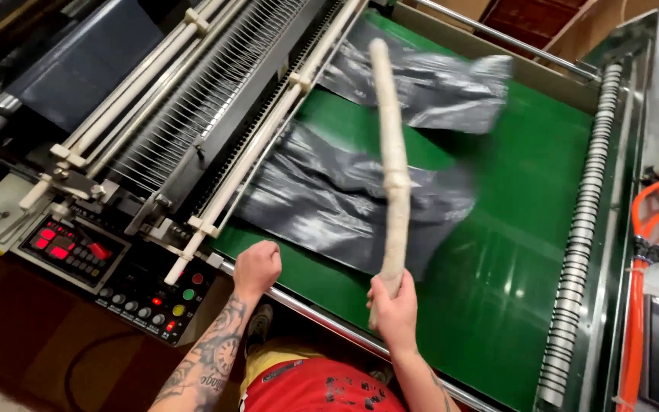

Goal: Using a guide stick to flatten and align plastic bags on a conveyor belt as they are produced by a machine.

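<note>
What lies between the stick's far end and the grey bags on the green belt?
Nothing visible. The right hand holds the stick over the bags on the belt; the left hand rests at the rail.

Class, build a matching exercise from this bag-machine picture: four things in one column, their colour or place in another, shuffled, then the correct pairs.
1. stick
2. conveyor belt
3. hoses
4. left hand

A. orange, far right
B. green
C. closed fist at the belt's near edge
D. pale, held in the right hand above dark plastic bags

Pairs: 1-D, 2-B, 3-A, 4-C
</note>
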